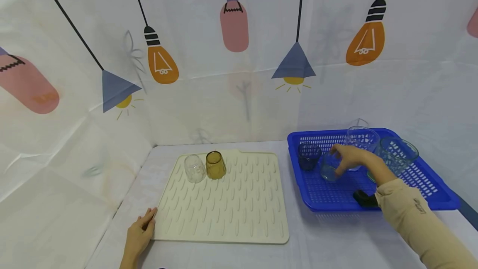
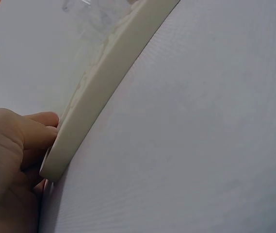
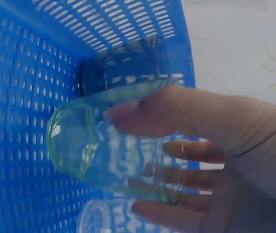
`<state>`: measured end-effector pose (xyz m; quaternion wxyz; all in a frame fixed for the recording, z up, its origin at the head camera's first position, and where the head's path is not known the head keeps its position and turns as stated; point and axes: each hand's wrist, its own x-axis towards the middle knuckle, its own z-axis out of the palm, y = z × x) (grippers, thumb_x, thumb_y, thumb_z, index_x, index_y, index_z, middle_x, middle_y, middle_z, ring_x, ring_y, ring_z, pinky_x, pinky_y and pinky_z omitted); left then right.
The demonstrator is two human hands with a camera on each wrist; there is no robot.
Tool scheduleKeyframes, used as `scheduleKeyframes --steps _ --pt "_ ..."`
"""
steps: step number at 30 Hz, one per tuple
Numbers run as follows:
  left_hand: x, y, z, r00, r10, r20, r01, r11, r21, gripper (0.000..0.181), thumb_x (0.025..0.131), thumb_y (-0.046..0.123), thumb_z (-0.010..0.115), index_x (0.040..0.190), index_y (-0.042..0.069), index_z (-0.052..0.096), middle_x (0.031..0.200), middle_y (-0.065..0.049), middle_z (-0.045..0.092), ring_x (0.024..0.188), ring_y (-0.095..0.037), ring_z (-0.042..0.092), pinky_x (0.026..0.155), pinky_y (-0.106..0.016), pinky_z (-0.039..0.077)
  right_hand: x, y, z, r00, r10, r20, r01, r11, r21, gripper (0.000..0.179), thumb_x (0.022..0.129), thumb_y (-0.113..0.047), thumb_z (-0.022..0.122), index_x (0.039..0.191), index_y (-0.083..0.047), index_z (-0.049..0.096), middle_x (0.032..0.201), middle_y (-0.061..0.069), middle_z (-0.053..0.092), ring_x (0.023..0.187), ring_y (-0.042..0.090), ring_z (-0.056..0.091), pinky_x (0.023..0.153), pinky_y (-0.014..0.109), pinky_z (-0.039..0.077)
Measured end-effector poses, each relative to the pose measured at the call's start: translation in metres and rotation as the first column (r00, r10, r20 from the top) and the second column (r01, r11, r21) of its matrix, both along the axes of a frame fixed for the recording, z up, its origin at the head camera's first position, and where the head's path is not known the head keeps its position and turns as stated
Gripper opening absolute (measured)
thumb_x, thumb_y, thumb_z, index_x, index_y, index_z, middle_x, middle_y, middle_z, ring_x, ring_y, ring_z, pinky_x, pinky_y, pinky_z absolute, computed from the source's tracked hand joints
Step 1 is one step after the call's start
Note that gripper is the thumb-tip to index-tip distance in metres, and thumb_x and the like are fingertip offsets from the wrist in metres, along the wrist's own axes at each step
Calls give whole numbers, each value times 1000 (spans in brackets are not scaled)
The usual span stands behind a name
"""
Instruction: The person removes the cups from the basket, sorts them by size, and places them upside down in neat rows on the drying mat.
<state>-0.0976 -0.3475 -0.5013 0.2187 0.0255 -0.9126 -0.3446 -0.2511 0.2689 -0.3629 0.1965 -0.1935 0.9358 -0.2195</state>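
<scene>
In the head view, my right hand (image 1: 349, 157) reaches into the blue plastic basket (image 1: 358, 199) and holds a clear, greenish-tinted drinking glass (image 3: 74, 138). In the right wrist view the thumb lies along one side of this glass and the fingers spread along the other. A dark blue glass (image 1: 309, 161) stands right beside it. My left hand (image 1: 137, 235) holds the front left corner of a cream ridged drying mat (image 1: 224, 215), fingers at its edge in the left wrist view. On the mat's far left, a clear glass (image 1: 194, 169) and an amber glass (image 1: 215, 166) stand side by side.
Also in the basket are a tall clear glass vessel (image 1: 362, 136), a large green-tinted glass bowl (image 1: 397, 152) and a dark object (image 1: 365, 198) near the front wall. A white table (image 1: 209, 256) lies under everything, with a lamp-patterned cloth (image 1: 231, 94) hanging behind.
</scene>
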Motion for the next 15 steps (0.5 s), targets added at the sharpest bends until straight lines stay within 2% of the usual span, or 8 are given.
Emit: scheduleKeyframes --steps 7,15 --pt "0 2 1 999 28 25 -29 999 35 30 82 -8 59 111 -11 62 111 -28 60 96 33 30 89 9 12 10 6 5 999 -14 -33 9 989 -146 82 69 -16 81 127 18 34 121 37 45 108 55 48 77 46 55" --pt "1 5 5 997 34 70 -40 995 89 31 85 -3 59 115 -13 58 115 -29 58 96 31 29 90 9 12 25 9 9 991 -51 -126 18 968 -252 80 71 -22 82 128 14 39 120 33 51 106 50 54 75 44 56"
